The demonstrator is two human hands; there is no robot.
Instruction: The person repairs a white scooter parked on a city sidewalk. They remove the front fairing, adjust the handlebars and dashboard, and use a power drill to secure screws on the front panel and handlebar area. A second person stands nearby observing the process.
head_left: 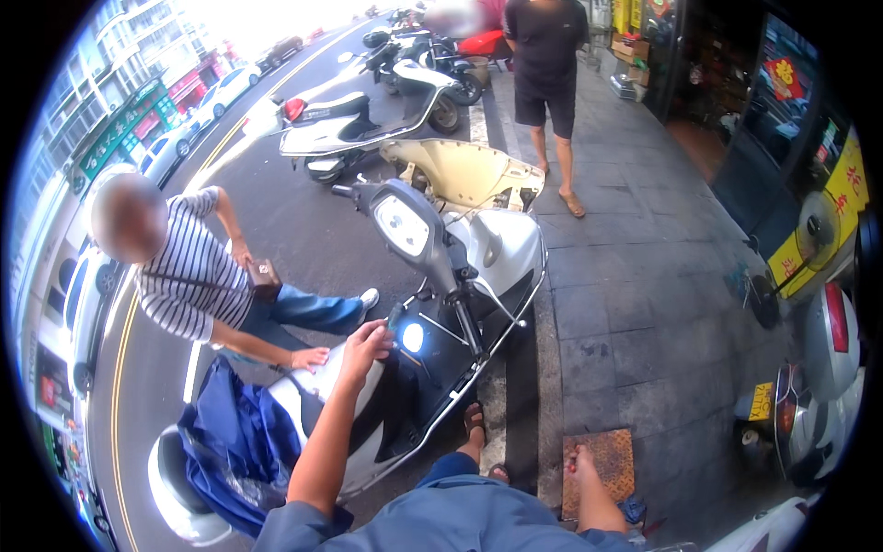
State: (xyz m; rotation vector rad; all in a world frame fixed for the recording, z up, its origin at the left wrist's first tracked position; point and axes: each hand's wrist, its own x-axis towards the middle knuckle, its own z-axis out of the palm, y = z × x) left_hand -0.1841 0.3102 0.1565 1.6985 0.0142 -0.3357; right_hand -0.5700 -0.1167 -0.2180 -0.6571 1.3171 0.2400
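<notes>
A white and grey scooter (497, 244) stands in front of me with its handlebar (405, 221) turned to the left. My left hand (368, 342) is closed around a small dark flashlight (394, 317) above the footwell, where a bright round spot of light (413, 338) shows. Low on my right, my right hand (581, 460) is closed; what it holds, if anything, is too small to make out. A cream-coloured body panel (464, 170) is at the scooter's front. A blue cloth (230, 432) lies over the rear of the scooter.
At left, a person in a striped shirt (198, 267) leans in with one hand on the scooter's seat. Another person in dark clothes (547, 64) stands ahead on the pavement. Parked scooters (368, 110), a standing fan (814, 230) and a rusty metal plate (612, 451) are around.
</notes>
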